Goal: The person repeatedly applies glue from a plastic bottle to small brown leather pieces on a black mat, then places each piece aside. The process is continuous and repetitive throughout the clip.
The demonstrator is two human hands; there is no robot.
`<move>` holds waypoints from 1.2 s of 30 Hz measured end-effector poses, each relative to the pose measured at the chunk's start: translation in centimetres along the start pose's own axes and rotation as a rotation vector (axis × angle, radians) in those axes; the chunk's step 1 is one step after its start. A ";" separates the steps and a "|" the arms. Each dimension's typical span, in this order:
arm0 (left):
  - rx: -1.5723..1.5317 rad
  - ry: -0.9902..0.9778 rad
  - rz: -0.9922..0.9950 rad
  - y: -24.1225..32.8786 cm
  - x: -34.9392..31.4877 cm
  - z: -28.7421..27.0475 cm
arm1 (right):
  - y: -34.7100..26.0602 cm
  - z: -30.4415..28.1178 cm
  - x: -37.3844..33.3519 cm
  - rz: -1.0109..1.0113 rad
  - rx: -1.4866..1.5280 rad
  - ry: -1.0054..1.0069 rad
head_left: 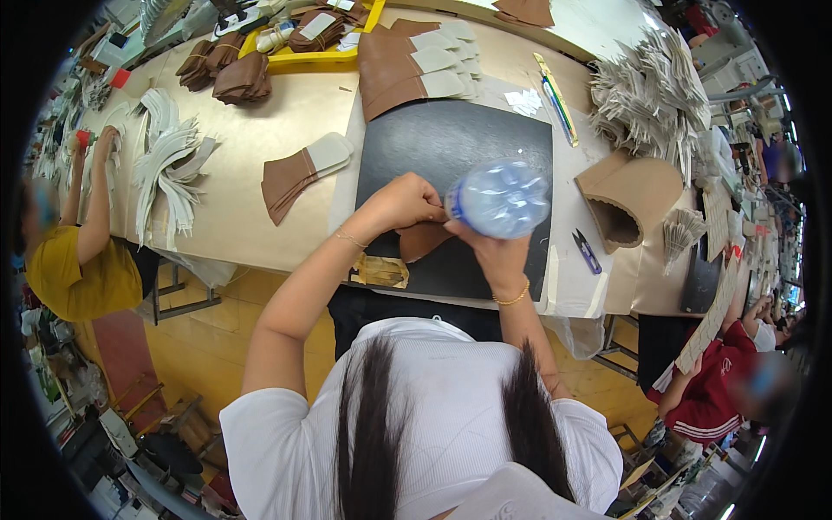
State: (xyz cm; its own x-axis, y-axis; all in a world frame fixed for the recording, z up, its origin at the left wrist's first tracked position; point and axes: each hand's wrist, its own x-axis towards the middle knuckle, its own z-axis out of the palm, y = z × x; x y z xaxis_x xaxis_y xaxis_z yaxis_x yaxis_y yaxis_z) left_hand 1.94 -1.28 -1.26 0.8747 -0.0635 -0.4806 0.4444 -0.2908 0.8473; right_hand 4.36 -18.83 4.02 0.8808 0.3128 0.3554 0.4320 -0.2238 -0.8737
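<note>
My right hand (pixel 497 253) is wrapped round a clear plastic bottle (pixel 507 199) with a blue band, slightly blurred, over the black mat (pixel 451 139). My left hand (pixel 406 204) is closed, its fingertips pinched together beside the bottle. Between and below both hands shows a brown leather piece (pixel 423 242); its upper edge runs under my fingers, which hides the exact grip. By the mat's near left corner lies a patch of yellowish, stained tape (pixel 380 271).
Brown-and-white pieces (pixel 303 169) lie left of the mat, more (pixel 416 65) beyond it. Purple-handled snips (pixel 588 253), a brown arched stand (pixel 633 195) and a pale strip pile (pixel 650 91) are right. A yellow tray (pixel 316 59) stands far left. Co-workers sit at both sides.
</note>
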 end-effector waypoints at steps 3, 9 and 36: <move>0.031 -0.018 -0.027 0.4 -0.2 -0.2 | 2.7 -2.3 0.9 0.148 -0.003 0.044; 0.041 -0.066 -0.019 0.2 0.2 -0.6 | 0.0 0.0 0.8 -0.060 -0.065 0.035; 0.513 0.760 0.424 5.4 10.7 -23.3 | 2.3 -7.9 1.0 0.118 0.240 0.333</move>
State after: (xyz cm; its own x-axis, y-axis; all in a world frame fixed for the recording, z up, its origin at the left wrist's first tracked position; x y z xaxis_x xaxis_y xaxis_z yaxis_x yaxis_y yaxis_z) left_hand 18.23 18.71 3.46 0.9121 0.3165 0.2605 0.0883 -0.7722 0.6292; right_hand 7.78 -26.34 5.01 0.9529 -0.0263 0.3022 0.3022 -0.0066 -0.9532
